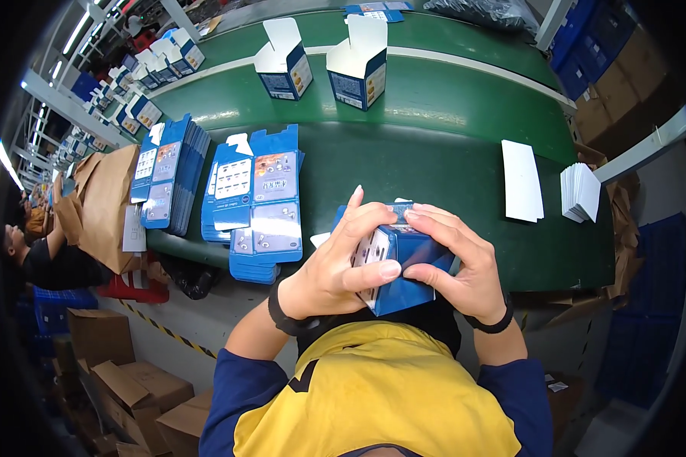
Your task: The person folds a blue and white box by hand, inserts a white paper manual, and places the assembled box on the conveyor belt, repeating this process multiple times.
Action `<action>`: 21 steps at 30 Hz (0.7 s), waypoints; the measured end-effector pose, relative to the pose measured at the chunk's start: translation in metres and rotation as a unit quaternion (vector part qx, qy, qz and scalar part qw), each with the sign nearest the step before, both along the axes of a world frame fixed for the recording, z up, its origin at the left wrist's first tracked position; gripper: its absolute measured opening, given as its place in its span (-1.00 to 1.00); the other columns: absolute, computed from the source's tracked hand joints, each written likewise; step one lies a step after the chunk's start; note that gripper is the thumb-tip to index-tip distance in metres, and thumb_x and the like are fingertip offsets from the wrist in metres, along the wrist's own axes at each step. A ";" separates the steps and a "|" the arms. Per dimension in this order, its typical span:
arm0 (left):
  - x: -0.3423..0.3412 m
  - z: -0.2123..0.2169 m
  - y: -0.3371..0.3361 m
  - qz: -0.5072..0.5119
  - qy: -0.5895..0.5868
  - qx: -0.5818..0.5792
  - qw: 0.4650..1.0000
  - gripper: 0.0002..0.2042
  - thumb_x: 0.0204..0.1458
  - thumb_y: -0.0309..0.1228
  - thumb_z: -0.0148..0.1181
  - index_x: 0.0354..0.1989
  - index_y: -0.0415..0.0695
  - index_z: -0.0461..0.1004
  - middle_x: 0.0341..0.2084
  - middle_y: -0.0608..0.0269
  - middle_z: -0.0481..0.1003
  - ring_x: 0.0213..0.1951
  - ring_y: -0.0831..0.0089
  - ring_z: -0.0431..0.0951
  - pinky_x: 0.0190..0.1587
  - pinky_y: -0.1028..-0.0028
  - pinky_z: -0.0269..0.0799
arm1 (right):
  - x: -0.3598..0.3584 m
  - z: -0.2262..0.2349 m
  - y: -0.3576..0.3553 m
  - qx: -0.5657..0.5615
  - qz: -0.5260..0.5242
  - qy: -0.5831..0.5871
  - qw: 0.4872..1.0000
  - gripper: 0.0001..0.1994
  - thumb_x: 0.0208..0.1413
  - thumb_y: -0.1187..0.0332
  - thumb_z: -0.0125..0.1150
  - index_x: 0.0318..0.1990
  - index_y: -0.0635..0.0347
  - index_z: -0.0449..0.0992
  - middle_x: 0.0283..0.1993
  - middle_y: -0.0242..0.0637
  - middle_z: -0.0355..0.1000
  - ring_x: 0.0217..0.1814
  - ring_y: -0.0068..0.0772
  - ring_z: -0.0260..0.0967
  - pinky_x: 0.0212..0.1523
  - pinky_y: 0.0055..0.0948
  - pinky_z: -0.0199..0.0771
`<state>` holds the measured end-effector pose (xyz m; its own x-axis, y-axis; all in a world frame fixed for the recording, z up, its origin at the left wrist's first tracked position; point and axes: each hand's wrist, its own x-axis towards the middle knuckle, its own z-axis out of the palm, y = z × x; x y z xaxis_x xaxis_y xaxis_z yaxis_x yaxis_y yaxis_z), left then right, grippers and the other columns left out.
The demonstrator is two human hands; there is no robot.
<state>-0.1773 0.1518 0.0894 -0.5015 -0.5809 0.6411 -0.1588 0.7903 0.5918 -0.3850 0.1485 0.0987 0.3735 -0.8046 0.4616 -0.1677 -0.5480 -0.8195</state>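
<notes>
At the near edge of the green counter, I held a small blue carton between both hands, close to my chest. My left hand wrapped its left side, fingers pressed across the front; my right hand clasped the right side. Flat blue carton blanks lay stacked just left.
</notes>
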 end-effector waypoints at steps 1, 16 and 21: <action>-0.002 0.002 0.001 -0.002 0.003 0.005 1.000 -0.25 -0.34 -0.63 0.34 0.08 0.27 0.23 0.03 -0.04 0.23 0.03 -0.03 0.34 0.17 -0.24 -0.03 | 0.000 -0.001 0.000 0.017 0.008 -0.011 1.000 -0.52 -0.22 0.47 0.39 -0.03 0.25 0.47 0.01 -0.09 0.42 0.10 -0.11 0.35 0.12 -0.30 0.32; -0.013 -0.009 -0.002 -0.002 0.013 -0.021 1.000 -0.60 -0.35 -0.51 0.36 -0.27 -0.04 0.35 0.03 -0.18 0.20 0.08 -0.15 0.31 0.14 -0.16 0.15 | 0.007 -0.002 0.008 0.209 -0.027 -0.272 0.939 -0.81 0.16 0.38 0.11 -0.16 0.31 0.49 -0.22 -0.19 0.49 -0.16 -0.44 0.44 0.01 -0.50 0.36; -0.009 -0.004 -0.005 0.017 -0.054 -0.056 0.997 -0.62 -0.38 -0.51 0.35 -0.36 -0.07 0.30 0.05 -0.23 0.18 0.08 -0.21 0.30 0.12 -0.11 0.23 | 0.011 0.004 0.012 0.238 -0.024 -0.345 0.908 -0.71 0.19 0.44 0.05 0.05 0.31 0.37 -0.13 -0.18 0.48 -0.07 -0.54 0.39 0.01 -0.53 0.35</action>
